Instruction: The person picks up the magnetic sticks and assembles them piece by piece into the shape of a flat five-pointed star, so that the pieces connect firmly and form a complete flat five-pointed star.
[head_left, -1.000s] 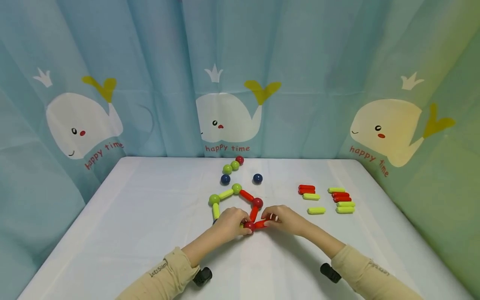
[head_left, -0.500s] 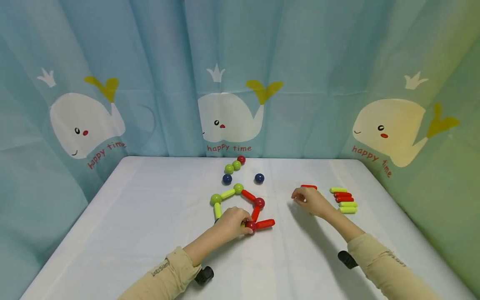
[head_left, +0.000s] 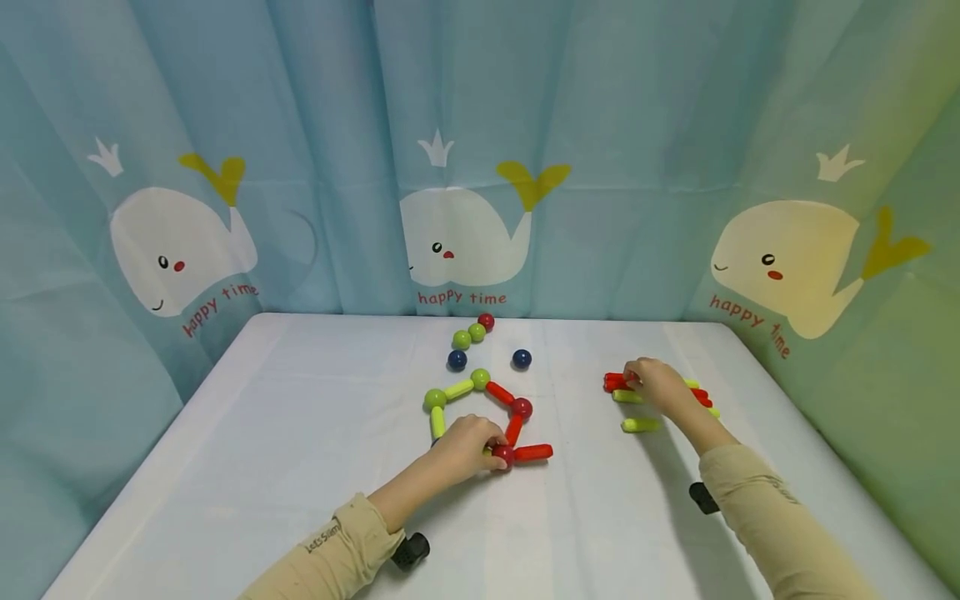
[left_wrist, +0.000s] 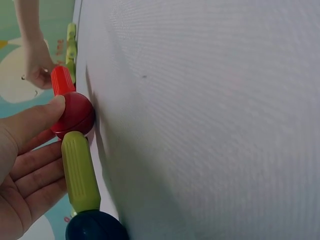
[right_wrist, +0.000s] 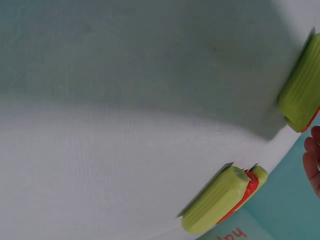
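Note:
My left hand (head_left: 463, 444) pinches a glossy red ball (head_left: 503, 457) at the near corner of a ring of balls and sticks. From this ball a red stick (head_left: 535, 452) points right. In the left wrist view, a yellow-green stick (left_wrist: 81, 172) joins the red ball to a dark blue ball (left_wrist: 95, 227). The ring's other visible corners include a green ball (head_left: 435, 400) and a red ball (head_left: 522, 408). My right hand (head_left: 663, 392) is at a small pile of red sticks (head_left: 612, 382), fingers bent down. Whether it grips one is hidden; the right wrist view shows only fingertips (right_wrist: 313, 157).
Behind the ring lie loose balls: two dark blue balls (head_left: 521, 359), two green balls (head_left: 461, 339) and a red ball (head_left: 486, 322). Below the right hand is a yellow-green stick (head_left: 641, 426). More sticks (head_left: 702, 396) lie partly hidden behind that hand. A whale-print curtain (head_left: 337, 233) surrounds the table.
The right hand let go of the red stick joined to the held ball and moved right and back to the loose sticks. The left hand stays on the red ball.

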